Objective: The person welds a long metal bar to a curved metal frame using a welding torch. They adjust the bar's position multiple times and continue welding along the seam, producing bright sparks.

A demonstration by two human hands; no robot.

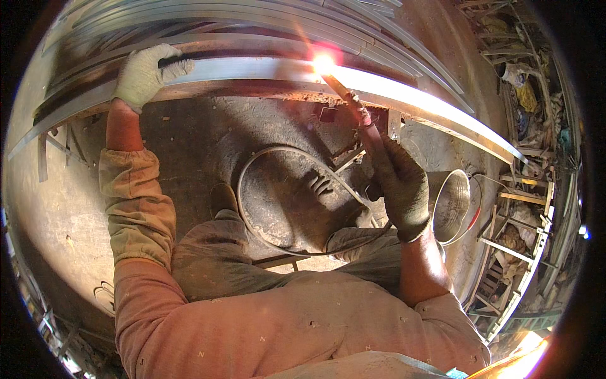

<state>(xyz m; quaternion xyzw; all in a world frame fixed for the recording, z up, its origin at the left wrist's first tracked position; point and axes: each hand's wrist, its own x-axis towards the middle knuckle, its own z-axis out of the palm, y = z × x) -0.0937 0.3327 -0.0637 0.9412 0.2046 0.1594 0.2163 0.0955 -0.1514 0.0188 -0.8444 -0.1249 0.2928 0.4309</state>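
A long shiny metal bar (252, 68) runs across the far side of the work, lying along a rusty brown beam. My left hand (145, 74), in a pale work glove, grips the bar near its left part, fingers and thumb over it. My right hand (405, 192), in a darker grey glove, is closed around a welding electrode holder (374, 138). From the holder a thin rod points up and left to a bright arc (324, 63) on the bar, with a few sparks. Glare washes out the bar right of the arc.
Several more metal bars (379, 31) lie beyond the work. A cable loop (243, 183) hangs above the floor near my knees. To the right stand a metal bucket (453, 202) and a ladder-like metal frame (536, 252), with cluttered scrap (527, 98) behind.
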